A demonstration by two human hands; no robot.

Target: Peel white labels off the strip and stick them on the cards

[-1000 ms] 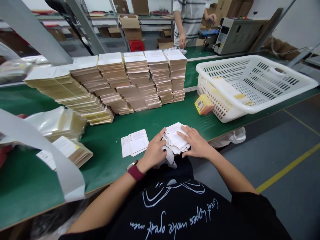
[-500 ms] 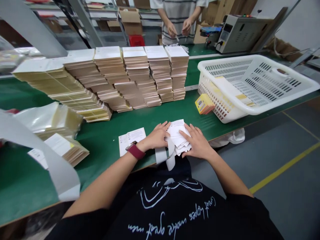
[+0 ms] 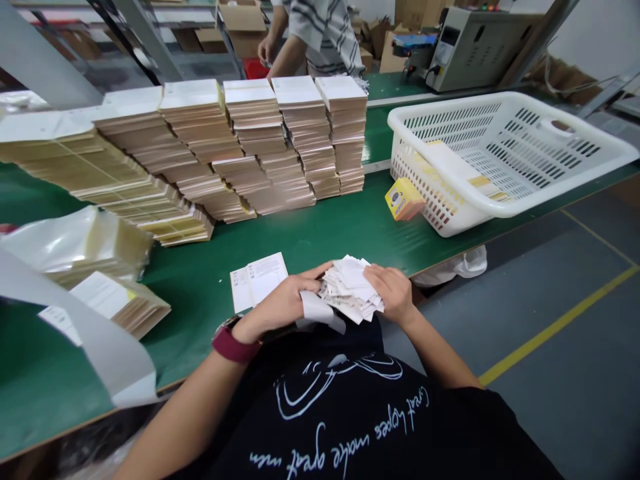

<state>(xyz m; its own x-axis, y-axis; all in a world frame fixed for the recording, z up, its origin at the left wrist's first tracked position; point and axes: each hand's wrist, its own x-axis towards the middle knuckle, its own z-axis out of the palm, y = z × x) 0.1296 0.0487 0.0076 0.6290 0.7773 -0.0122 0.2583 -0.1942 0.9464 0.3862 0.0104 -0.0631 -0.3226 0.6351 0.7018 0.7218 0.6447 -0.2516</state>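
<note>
Between my two hands, at the near edge of the green table, is an uneven bunch of white paper slips (image 3: pixel 351 288). My left hand (image 3: pixel 287 298) grips its left side, with a white paper strip (image 3: pixel 320 312) hanging under the fingers. Wrapped on its far right side, my right hand (image 3: pixel 393 291) has its fingers closed against the papers. Two flat printed cards (image 3: pixel 259 280) lie overlapping on the table, just left of my left hand.
Tall stacks of cards (image 3: pixel 295 160) line the back. A white basket (image 3: pixel 450 223) stands right, beside a small yellow box (image 3: pixel 404 199). Left are a plastic-wrapped stack (image 3: pixel 95 243), a loose card pile (image 3: pixel 120 303) and a long white strip (image 3: pixel 105 347). Another person (image 3: pixel 320 33) stands behind.
Both hands have lifted the slips off the table and tilted them, fingers closing round the sides. The other person has turned and leaned left. My view has shifted slightly.
</note>
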